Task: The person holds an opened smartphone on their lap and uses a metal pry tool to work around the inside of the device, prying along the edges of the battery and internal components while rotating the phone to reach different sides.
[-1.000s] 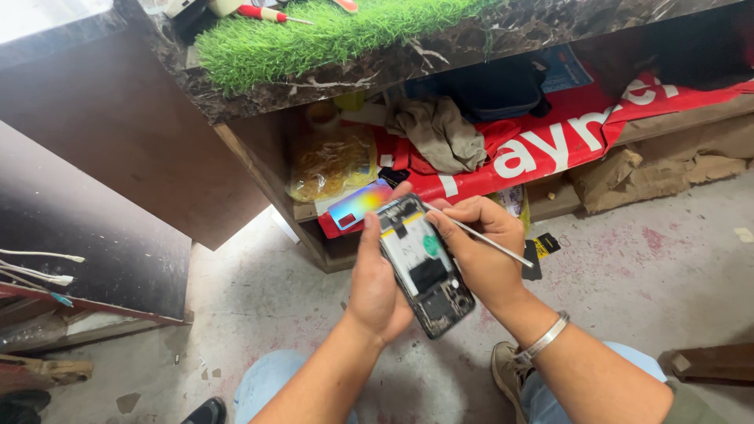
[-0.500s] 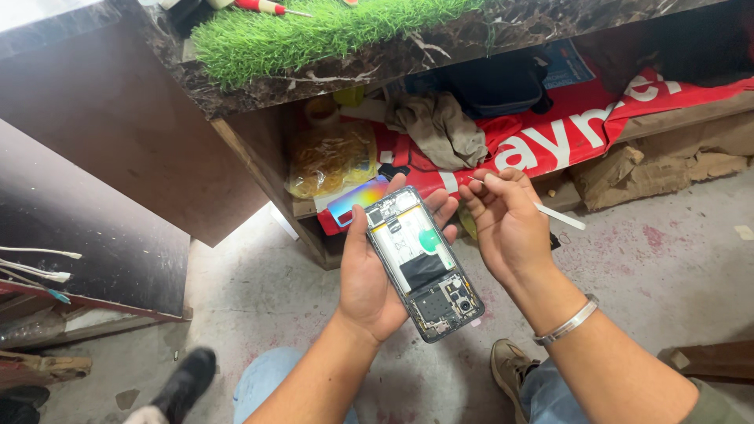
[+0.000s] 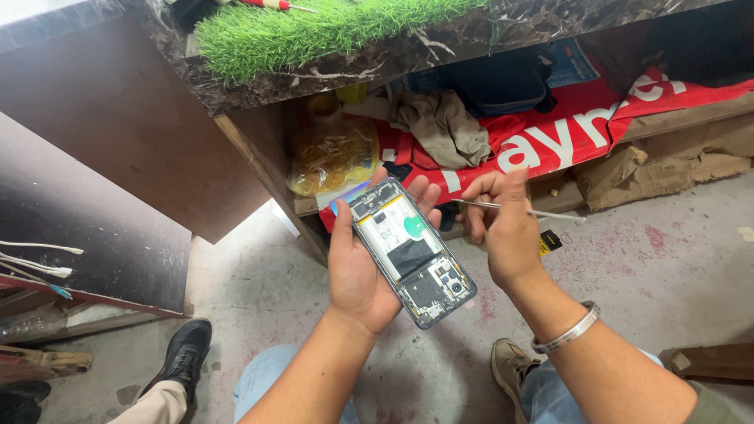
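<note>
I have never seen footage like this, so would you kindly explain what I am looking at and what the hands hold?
This is one picture from a camera worn on a person's head, looking down at their own bare hands; no machine is involved. The left hand cradles an opened phone with its back cover off, its inner parts showing. The right hand pinches a thin metal tool beside it. Behind is a marble-topped counter carrying a green grass mat, with a red banner and a crumpled cloth underneath. Below is a concrete floor.

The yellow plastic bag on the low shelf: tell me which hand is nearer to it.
Left. The left hand, holding the opened phone, sits just below the yellow plastic bag. The right hand, pinching the thin tool, is farther off to the right.
</note>
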